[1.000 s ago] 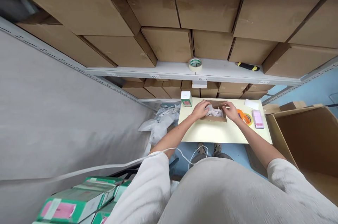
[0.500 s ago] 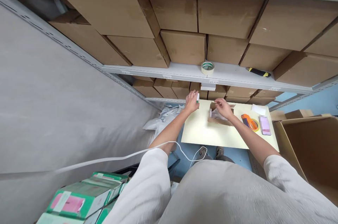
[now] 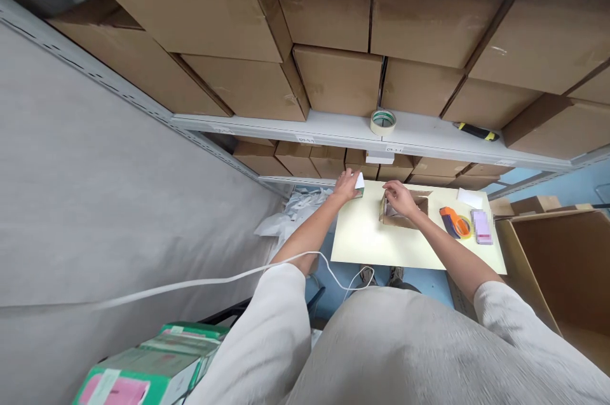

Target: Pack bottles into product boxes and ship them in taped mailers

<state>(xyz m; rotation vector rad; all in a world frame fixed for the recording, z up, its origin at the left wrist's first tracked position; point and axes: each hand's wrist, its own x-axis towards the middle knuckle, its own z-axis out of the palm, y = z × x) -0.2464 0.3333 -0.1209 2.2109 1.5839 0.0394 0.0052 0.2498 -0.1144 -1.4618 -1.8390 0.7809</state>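
My left hand (image 3: 347, 185) is closed around a small white-and-green box (image 3: 359, 182) at the back left of the cream table (image 3: 362, 243). Right of it stands a small open cardboard box (image 3: 405, 222) with something pale inside, mostly covered by my hand. My right hand (image 3: 400, 198) hovers over this carton's left part, its fingers curled together near the back left edge. Whether they pinch a flap or something small is too fine to see.
An orange tape dispenser (image 3: 455, 223), a phone (image 3: 482, 227) and white paper (image 3: 469, 197) lie on the table's right. Above are shelves of cartons (image 3: 340, 81), a tape roll (image 3: 383, 123) and a cutter (image 3: 476, 132). A white cable (image 3: 190, 282) crosses my left arm.
The view has shifted slightly. The small box in my left hand now shows more of its white face. Inside the carton, less of the pale content shows; my right hand stays over it.
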